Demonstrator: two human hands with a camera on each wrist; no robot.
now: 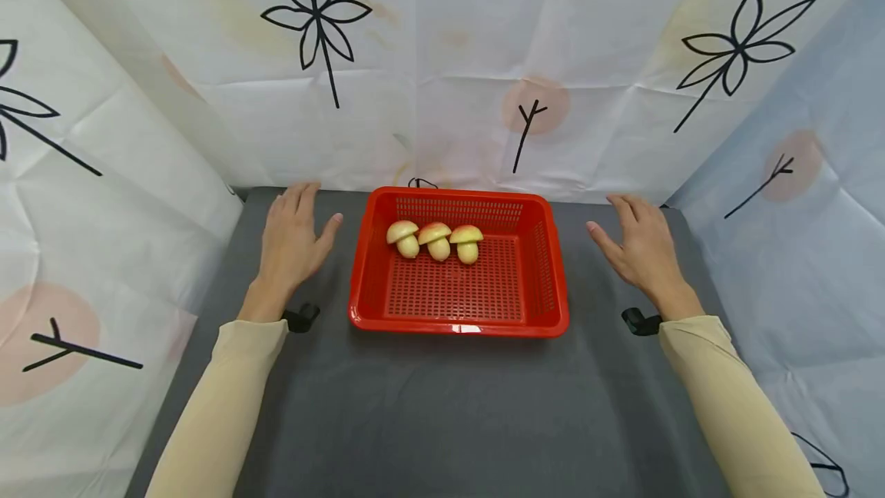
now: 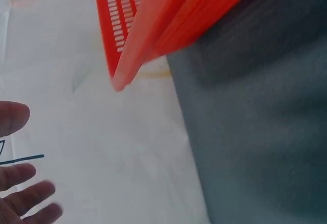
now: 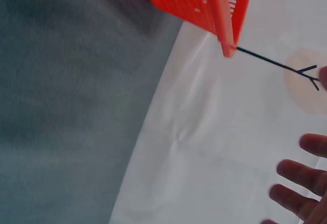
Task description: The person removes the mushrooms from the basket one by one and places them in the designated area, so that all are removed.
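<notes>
The basket [image 1: 456,292], its long axis running left to right, lies between the left hand [image 1: 293,238] and right hand [image 1: 643,248], both empty, thumbs spread from fingers, apart from it. Three mushrooms [image 1: 437,243] inside lie nearer the left hand.

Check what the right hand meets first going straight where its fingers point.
Right hand likely meets the patterned white cloth behind the gray tabletop; how far off it is, the head view can't settle.
</notes>
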